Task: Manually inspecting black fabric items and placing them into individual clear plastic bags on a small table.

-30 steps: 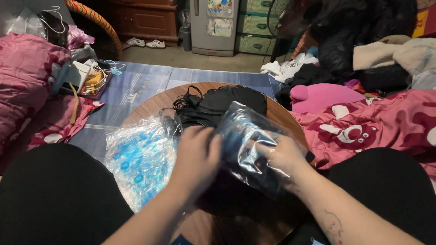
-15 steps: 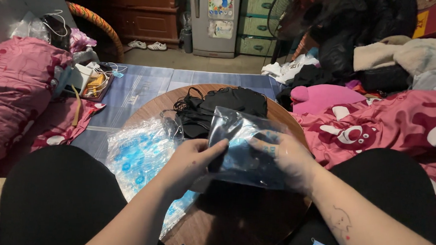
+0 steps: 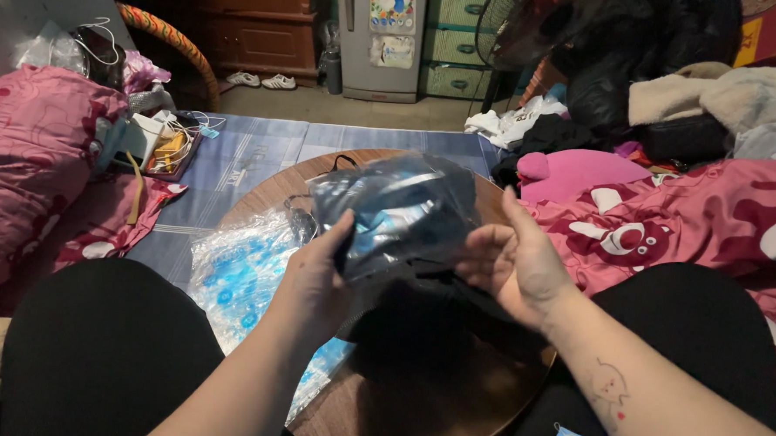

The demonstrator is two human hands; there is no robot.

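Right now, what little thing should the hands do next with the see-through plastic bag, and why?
Probably close the right hand onto the clear plastic bag of dark items. Only the left hand pinches it, lifted above the round wooden table, while the right palm is open beside its edge.

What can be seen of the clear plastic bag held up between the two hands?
The clear plastic bag is thin, glossy film, crinkled and catching highlights. Dark, black-looking contents fill it, with a pale blue patch showing through near the middle. It is lifted above the round wooden table, tilted toward the camera. The left hand pinches its lower left edge with thumb on the front; the right hand is open at its right edge, fingers spread. Whether it is sealed cannot be told.
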